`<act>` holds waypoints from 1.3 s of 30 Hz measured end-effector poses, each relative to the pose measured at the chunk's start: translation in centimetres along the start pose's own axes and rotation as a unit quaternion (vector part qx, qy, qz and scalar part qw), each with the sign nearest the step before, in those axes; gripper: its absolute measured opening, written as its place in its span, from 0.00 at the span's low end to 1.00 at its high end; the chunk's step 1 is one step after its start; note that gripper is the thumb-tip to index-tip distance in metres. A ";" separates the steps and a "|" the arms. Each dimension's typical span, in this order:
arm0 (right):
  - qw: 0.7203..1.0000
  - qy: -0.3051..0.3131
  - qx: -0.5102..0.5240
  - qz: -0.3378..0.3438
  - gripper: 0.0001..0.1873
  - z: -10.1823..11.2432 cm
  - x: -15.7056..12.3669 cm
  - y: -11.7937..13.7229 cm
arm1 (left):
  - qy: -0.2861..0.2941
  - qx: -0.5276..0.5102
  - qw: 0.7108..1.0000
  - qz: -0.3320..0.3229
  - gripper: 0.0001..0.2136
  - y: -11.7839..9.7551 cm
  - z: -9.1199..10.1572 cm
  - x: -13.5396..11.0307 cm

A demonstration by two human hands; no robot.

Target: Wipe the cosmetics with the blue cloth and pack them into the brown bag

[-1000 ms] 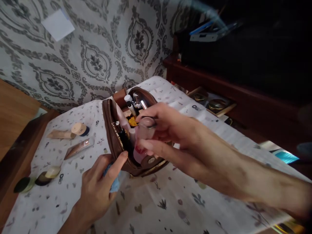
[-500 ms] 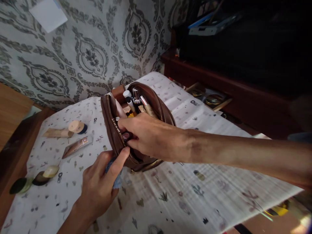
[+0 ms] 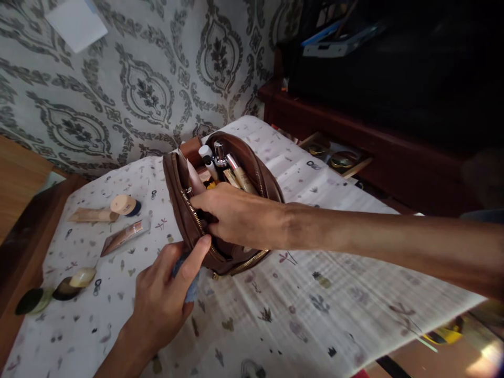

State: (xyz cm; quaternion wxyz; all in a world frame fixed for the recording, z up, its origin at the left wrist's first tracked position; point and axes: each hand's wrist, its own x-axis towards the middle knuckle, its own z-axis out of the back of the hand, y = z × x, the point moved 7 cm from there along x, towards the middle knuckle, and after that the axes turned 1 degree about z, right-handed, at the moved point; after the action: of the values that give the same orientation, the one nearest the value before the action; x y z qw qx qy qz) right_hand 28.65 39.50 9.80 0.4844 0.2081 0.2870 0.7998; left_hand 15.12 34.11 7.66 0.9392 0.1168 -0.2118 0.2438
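A brown zip pouch (image 3: pixel 181 212) stands open on the patterned tablecloth (image 3: pixel 315 310), packed with cosmetic bottles and tubes (image 3: pixel 220 160). My right hand (image 3: pixel 236 218) reaches into its front section. The fingers curl down inside, and what they hold is hidden. My left hand (image 3: pixel 163 299) is closed on a blue cloth (image 3: pixel 192 290), with its thumb pressed against the pouch's front zip edge.
Left of the pouch lie a beige tube with a round cap (image 3: pixel 118 207) and a rose-gold tube (image 3: pixel 125 236). Small round compacts (image 3: pixel 59 291) sit near the left edge. A dark wooden shelf (image 3: pixel 354 136) with a tray of round gold items (image 3: pixel 338 157) is at the right.
My right hand carried a pink bottle down into the pouch. The bottle has gone out of sight inside. My left hand stayed at the pouch's edge with the cloth.
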 end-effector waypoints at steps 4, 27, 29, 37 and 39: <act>0.999 -0.044 -0.003 0.014 0.10 0.9 -0.1 -0.1 | 0.001 0.002 1.000 0.003 0.44 0.0 0.0 -0.1; 0.991 -0.004 -0.135 -0.019 0.13 0.7 -0.9 1.0 | -0.003 -0.051 0.999 0.011 0.50 -0.2 0.6 -1.3; 0.993 -0.002 -0.119 -0.022 0.14 0.7 -1.0 0.8 | -0.005 -0.060 0.998 0.017 0.50 0.0 0.7 -1.7; 0.991 0.019 -0.113 -0.062 0.12 0.1 -1.3 0.1 | 0.014 -0.058 0.995 0.076 0.41 0.4 0.1 -4.2; 0.994 0.014 -0.095 -0.053 0.12 0.1 -1.1 0.1 | 0.021 -0.064 0.994 0.084 0.41 0.5 -0.1 -4.8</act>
State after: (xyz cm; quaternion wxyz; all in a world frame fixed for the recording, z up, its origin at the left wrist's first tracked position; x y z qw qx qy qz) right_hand 29.15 38.55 9.85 0.5394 0.1348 0.2271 0.7996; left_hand 11.09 32.59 5.43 0.9253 0.0335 -0.2160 0.3099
